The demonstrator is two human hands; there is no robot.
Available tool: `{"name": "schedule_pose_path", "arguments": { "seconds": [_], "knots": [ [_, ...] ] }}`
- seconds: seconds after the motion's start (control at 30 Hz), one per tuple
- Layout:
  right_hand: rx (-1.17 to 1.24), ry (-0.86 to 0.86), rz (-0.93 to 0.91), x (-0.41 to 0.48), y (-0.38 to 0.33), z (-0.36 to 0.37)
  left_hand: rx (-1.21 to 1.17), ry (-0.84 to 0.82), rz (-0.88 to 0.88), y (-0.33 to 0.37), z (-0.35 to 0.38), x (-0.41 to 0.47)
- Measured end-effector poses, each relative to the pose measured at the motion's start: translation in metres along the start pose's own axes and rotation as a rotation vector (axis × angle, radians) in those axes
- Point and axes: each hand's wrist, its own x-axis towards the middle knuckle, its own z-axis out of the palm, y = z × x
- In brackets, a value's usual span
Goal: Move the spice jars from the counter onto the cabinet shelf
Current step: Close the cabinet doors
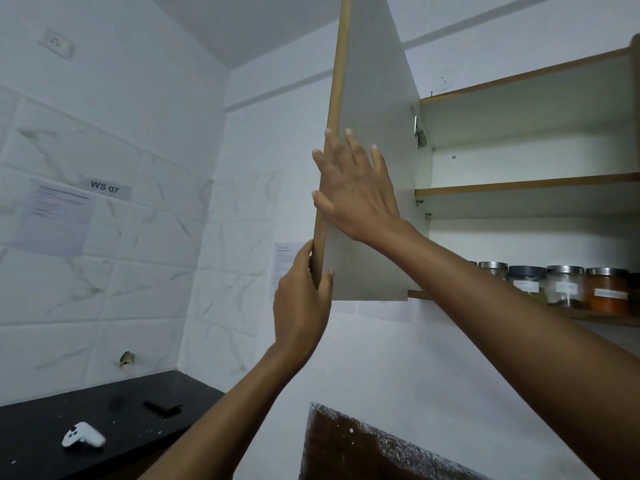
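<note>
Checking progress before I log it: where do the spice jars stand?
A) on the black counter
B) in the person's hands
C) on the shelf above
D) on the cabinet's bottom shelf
D: the spice jars stand in a row on the bottom shelf, lids up.

Black counter [104, 393], white marbled tiles [104, 271], orange-filled jar [607, 289], wood-edged door [374, 168]
</note>
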Motion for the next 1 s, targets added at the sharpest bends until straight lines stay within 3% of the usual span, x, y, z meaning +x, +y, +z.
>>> {"name": "schedule_pose_path", "arguments": {
  "seconds": [0.13,0.4,0.67,1.0],
  "knots": [
    [-0.028,-0.013,-0.028,-0.014,0.017,0.002,-0.028,0.004,0.043,0.019,0.012,-0.013],
    [0.146,0.165,0.027,-0.050,0.057,-0.014,-0.143,-0.008,0.169,0.046,0.045,-0.033],
    [0.154,0.180,0.019,-0.083,0.110,-0.037,-0.339,-0.065,0.223,0.076,0.102,-0.053],
    [0.067,0.213,-0.003,-0.138,0.215,-0.048,-0.297,-0.119,0.363,0.129,0.193,-0.085]
  ]
}}
